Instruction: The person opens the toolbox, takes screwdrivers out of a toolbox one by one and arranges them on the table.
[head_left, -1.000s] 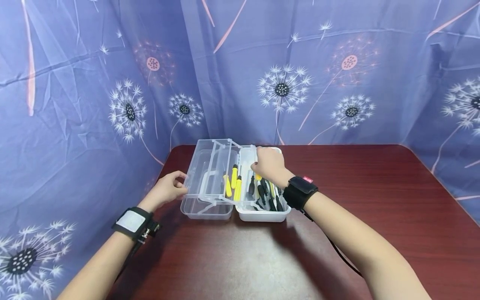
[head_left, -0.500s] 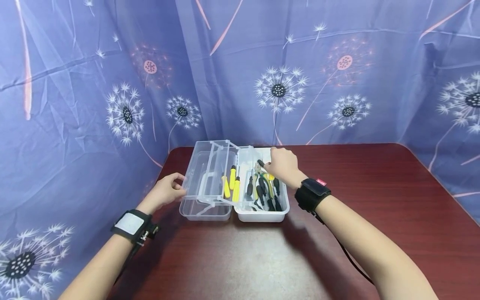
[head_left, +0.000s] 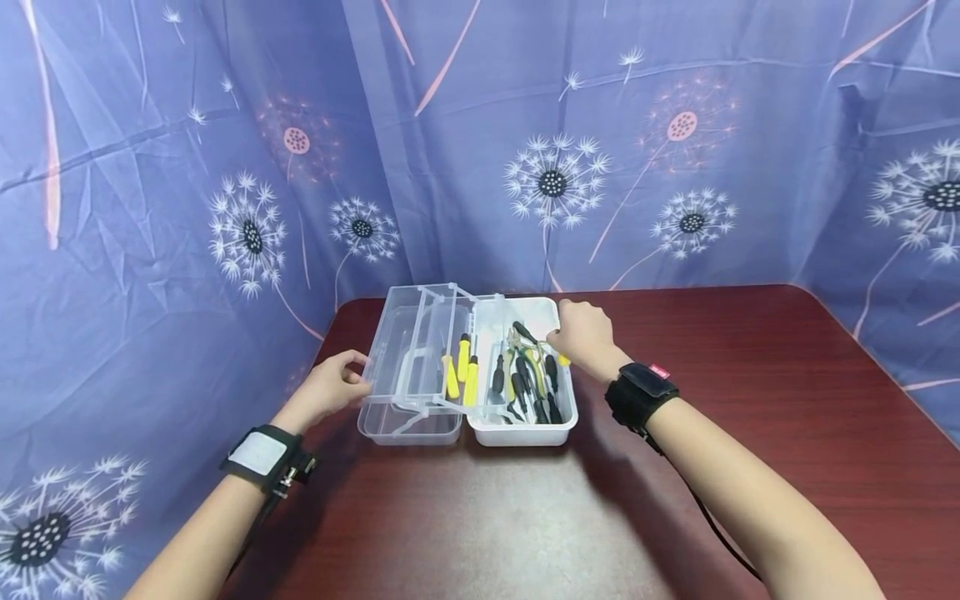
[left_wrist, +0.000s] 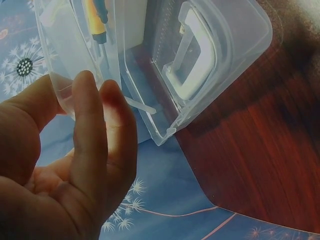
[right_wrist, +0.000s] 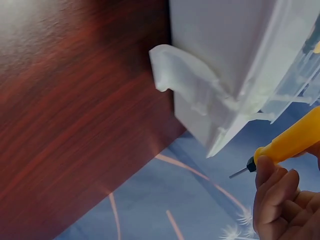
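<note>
A toolbox with a white base (head_left: 522, 436) and a clear lid (head_left: 411, 437) lies unfolded on the table, its clear tray (head_left: 384, 354) raised over the lid side. My left hand (head_left: 330, 387) pinches the tray's left edge between thumb and fingers. My right hand (head_left: 587, 337) is at the base's right rim, gripping a yellow-handled screwdriver (right_wrist: 292, 137) with a black collar and a thin metal shaft. Yellow-handled tools (head_left: 471, 382) show in the tray. Pliers (head_left: 532, 367) and several black-handled tools (head_left: 553, 408) fill the base.
The red-brown table (head_left: 735, 400) extends right of the box and in front of it. A blue dandelion-print curtain (head_left: 450, 183) hangs behind and at the left. A white latch (right_wrist: 187, 75) juts from the base's outer side.
My right hand has moved right, from over the base to its right rim, carrying the yellow screwdriver and uncovering the pliers. My left hand keeps its hold on the tray.
</note>
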